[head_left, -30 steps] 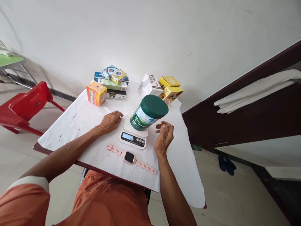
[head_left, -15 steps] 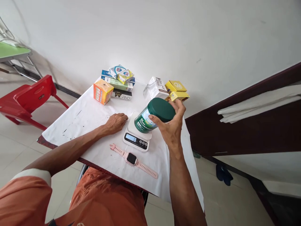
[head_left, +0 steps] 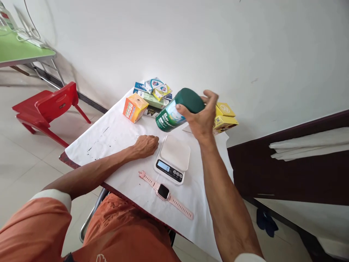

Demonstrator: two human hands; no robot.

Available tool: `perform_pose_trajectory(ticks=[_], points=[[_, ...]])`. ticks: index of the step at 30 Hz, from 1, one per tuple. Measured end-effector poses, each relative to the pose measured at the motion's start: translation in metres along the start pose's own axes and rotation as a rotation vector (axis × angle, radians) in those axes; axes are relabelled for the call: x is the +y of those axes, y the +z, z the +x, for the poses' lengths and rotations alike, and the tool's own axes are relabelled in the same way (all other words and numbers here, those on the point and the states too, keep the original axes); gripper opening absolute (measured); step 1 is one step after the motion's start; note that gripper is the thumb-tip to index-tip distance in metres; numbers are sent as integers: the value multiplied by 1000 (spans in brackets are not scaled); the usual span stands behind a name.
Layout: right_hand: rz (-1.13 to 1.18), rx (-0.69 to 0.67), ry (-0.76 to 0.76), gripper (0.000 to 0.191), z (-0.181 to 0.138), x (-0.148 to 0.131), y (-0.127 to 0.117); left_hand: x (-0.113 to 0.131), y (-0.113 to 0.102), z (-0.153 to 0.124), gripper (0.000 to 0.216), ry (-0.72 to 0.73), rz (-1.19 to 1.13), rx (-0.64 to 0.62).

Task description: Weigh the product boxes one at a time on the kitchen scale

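Surface: white paper-covered table (head_left: 109,145), white digital scale (head_left: 173,160) centred.
Your right hand (head_left: 201,116): clamps green-lidded round tin (head_left: 170,116) at its lid end, so it tilts, scale's 12 o'clock.
Your left hand (head_left: 145,145): empty, resting at scale's 9 o'clock.

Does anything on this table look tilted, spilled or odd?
The green-lidded can is held tilted in the air by the right hand, beyond the scale. Dark smudges mark the white table cover at left. Nothing spilled.

We record an orange short-sleeved top (head_left: 32,233), white band (head_left: 53,197) at the left sleeve hem, matching white band (head_left: 249,257) at the right sleeve, orange cloth (head_left: 131,229) over the lap, small white mark (head_left: 100,257) on it.
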State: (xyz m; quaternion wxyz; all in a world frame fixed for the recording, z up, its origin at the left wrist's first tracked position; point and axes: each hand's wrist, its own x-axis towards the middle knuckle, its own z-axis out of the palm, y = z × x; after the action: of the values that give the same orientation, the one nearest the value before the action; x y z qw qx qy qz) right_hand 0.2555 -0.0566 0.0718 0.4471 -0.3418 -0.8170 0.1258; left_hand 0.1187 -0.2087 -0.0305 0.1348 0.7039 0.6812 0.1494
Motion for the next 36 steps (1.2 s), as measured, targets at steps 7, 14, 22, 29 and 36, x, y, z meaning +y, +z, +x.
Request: perform_pose_trajectory(ticks=[7,14,22,29,36], points=[[114,-54,102,97,-5,-13,70,1,-4,-2,30,-50,31,-20],[231,-146,128,101,-14,-32,80,-5,-8,3,27,-91,19,8],[-130,47,360,80,6,32,-4,-10,-6,6,26,-109,17,26],[-353,20,693,91,11,79,-13,-9,-5,8,25,-122,14,18],[-230,200,780,76,26,88,13,-10,-5,8,23,-134,10,23]])
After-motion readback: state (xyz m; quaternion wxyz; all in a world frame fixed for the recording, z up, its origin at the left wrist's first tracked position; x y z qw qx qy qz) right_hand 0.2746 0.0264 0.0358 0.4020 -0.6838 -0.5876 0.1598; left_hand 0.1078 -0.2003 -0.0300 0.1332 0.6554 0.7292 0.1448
